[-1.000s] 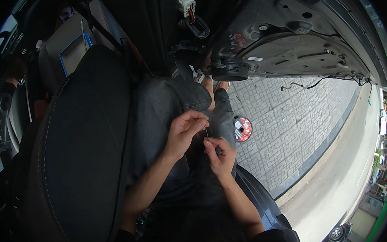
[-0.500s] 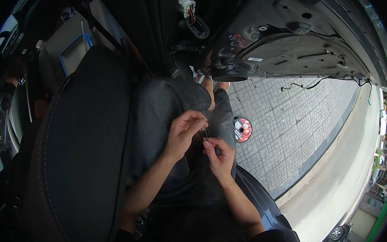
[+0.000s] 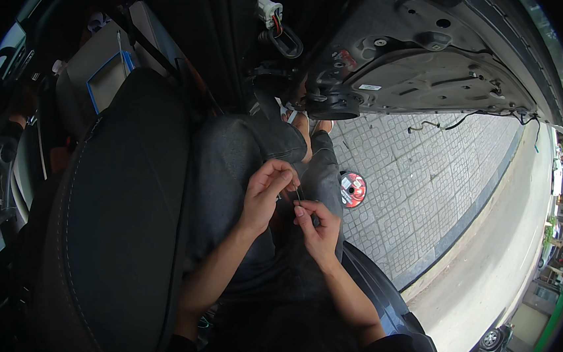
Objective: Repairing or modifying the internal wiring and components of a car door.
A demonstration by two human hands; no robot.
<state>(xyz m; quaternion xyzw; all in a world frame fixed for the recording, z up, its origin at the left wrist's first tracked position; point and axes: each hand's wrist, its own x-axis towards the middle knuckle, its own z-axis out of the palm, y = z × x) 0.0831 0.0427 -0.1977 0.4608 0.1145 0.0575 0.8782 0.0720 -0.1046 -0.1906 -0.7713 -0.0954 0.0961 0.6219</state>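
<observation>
Over my lap, my left hand (image 3: 268, 191) pinches one end of a thin dark wire (image 3: 299, 193) between thumb and fingers. Just below and to the right, my right hand (image 3: 319, 229) pinches the same wire lower down. Only a short piece shows between the two pinches; its exact kind is too small to make out. Both hands are closed and close together, above my dark jeans (image 3: 229, 165).
The car door panel (image 3: 429, 68), its trim off, stands at the upper right with a dangling cable (image 3: 457, 122). A white connector (image 3: 269, 9) hangs near the door opening. A red-labelled spool (image 3: 352, 189) sits on the paving (image 3: 426, 181). A black seat back (image 3: 126, 217) rises at left.
My left hand has shifted very slightly, its fingertips turning a little toward me along the wire. The right hand stays almost where it was.
</observation>
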